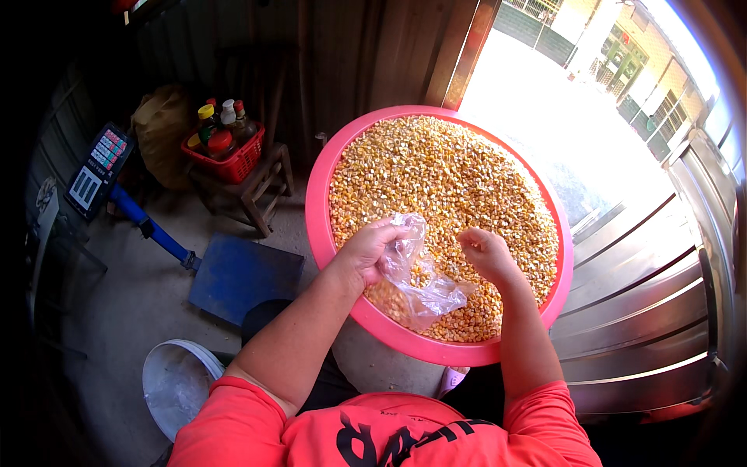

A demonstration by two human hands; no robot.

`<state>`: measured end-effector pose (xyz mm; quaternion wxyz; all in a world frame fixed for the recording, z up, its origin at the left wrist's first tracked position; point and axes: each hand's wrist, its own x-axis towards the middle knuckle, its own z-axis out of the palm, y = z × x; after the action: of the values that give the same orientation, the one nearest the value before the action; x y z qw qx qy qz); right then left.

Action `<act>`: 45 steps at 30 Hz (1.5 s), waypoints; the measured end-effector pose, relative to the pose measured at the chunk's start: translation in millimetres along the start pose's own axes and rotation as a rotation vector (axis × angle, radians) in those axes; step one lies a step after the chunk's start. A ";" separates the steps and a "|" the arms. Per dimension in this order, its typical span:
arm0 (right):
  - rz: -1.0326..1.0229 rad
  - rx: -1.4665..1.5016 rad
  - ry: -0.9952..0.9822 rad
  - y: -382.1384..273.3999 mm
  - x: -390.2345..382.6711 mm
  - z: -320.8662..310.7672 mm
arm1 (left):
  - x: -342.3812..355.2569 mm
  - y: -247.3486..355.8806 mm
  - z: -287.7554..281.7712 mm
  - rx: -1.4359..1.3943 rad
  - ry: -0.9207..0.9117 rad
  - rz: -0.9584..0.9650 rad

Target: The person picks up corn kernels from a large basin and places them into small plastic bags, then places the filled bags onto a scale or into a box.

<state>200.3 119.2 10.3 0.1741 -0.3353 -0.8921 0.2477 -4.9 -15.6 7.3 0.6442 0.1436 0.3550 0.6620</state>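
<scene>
A wide pink basin (pixel 317 204) in front of me is heaped with yellow corn kernels (pixel 436 175). My left hand (pixel 372 251) grips the edge of a clear plastic bag (pixel 424 300) above the near left part of the corn. Some kernels show through the thin film, and the bag's loose lower end reaches toward the basin's near rim. To the right of the bag, and apart from it, my right hand (pixel 489 254) hovers over the kernels. Its fingers are curled together; whatever they may hold is hidden.
On the left stands a platform scale with a blue plate (pixel 246 279) and a tilted keypad display (pixel 99 170). A wooden stool (pixel 253 194) bears a red basket (pixel 233 165) of bottles. A white bucket (pixel 177 389) is at lower left, corrugated metal (pixel 638 311) at right.
</scene>
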 end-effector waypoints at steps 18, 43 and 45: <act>0.101 -0.142 -0.638 -14.2 -3.4 3.9 | -2.7 1.4 0.2 0.009 0.000 -0.004; -0.151 0.406 -0.358 -71.1 -13.1 23.8 | 1.0 -2.8 0.2 -0.022 -0.038 0.034; -0.418 0.226 -0.263 -69.3 -14.4 27.7 | 0.2 -1.8 1.6 -0.025 -0.032 0.029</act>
<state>161.9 55.1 24.3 0.1405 -0.0871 -0.9236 0.3458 -2.5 -15.1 7.2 0.6420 0.1512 0.3343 0.6732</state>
